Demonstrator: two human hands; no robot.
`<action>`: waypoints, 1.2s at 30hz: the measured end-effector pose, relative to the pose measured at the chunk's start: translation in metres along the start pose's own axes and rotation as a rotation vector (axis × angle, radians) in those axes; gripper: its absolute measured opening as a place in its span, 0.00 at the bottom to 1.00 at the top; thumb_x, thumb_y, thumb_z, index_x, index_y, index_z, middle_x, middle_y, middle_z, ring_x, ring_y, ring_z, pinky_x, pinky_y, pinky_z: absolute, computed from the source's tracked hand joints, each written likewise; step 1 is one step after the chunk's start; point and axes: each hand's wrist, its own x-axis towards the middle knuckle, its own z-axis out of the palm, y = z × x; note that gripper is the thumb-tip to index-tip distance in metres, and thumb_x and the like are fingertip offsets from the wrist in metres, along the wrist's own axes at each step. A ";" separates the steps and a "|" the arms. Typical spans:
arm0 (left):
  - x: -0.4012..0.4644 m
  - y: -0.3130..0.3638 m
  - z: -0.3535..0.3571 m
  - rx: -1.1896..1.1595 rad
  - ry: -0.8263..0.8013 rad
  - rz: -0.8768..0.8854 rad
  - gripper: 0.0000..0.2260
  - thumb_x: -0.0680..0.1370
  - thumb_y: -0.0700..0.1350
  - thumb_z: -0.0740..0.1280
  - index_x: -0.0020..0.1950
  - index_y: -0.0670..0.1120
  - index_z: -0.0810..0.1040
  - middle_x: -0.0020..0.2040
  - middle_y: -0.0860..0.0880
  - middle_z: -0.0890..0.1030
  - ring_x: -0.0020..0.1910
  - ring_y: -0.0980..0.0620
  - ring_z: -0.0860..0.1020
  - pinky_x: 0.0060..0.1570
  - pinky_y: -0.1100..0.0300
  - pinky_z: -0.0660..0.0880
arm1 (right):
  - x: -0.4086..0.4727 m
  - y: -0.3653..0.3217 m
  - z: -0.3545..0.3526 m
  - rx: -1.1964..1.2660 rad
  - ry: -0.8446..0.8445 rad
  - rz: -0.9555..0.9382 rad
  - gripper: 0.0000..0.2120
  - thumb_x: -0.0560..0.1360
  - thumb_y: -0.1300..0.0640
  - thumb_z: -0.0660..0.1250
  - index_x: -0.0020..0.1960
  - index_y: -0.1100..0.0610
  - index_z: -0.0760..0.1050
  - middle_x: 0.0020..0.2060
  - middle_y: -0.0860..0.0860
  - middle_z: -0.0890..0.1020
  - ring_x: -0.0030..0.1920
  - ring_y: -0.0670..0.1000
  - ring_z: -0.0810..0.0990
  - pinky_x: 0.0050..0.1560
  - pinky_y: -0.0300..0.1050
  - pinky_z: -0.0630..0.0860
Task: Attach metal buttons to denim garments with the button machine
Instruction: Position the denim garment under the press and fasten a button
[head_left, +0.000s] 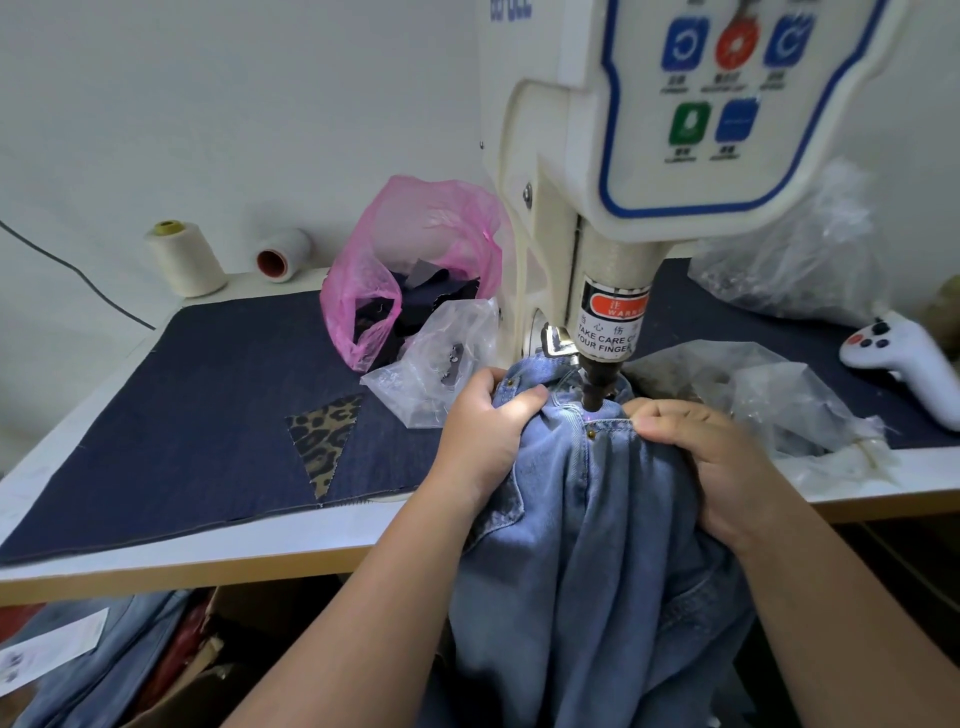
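A light blue denim garment (597, 519) hangs off the table's front edge, its waistband bunched under the button machine (613, 208). The machine's dark punch tip (597, 387) presses down on the waistband. A small brass rivet (590, 431) shows just below the punch, another (508, 382) near my left thumb. My left hand (485, 431) grips the denim left of the punch. My right hand (701, 452) pinches the waistband on the right, fingertips close to the punch.
Dark denim cloth (182, 415) with a leopard patch (322, 436) covers the table. A pink bag (410, 265) of scraps, clear bags (441, 358) of hardware, two thread cones (184, 257), a white controller (904, 358). More denim (104, 665) lies below.
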 end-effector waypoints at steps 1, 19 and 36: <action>0.000 0.000 0.000 -0.004 0.004 0.003 0.11 0.67 0.56 0.72 0.47 0.55 0.80 0.47 0.51 0.86 0.50 0.48 0.84 0.59 0.42 0.77 | -0.001 0.000 0.000 0.001 -0.019 -0.010 0.14 0.68 0.63 0.69 0.38 0.73 0.69 0.45 0.61 0.71 0.48 0.58 0.68 0.53 0.52 0.66; -0.053 0.022 -0.020 -0.048 -0.210 -0.056 0.18 0.71 0.50 0.68 0.53 0.39 0.78 0.51 0.35 0.84 0.54 0.33 0.81 0.59 0.35 0.74 | -0.063 -0.004 0.018 -0.348 -0.145 -0.271 0.08 0.65 0.53 0.71 0.30 0.55 0.80 0.38 0.52 0.76 0.40 0.57 0.74 0.45 0.45 0.68; -0.092 0.016 -0.027 0.064 -0.283 0.065 0.10 0.71 0.44 0.70 0.51 0.49 0.81 0.50 0.42 0.85 0.50 0.47 0.84 0.57 0.41 0.77 | -0.102 -0.002 0.036 -0.629 -0.136 -0.323 0.07 0.66 0.49 0.70 0.30 0.43 0.77 0.37 0.44 0.76 0.38 0.45 0.76 0.41 0.35 0.70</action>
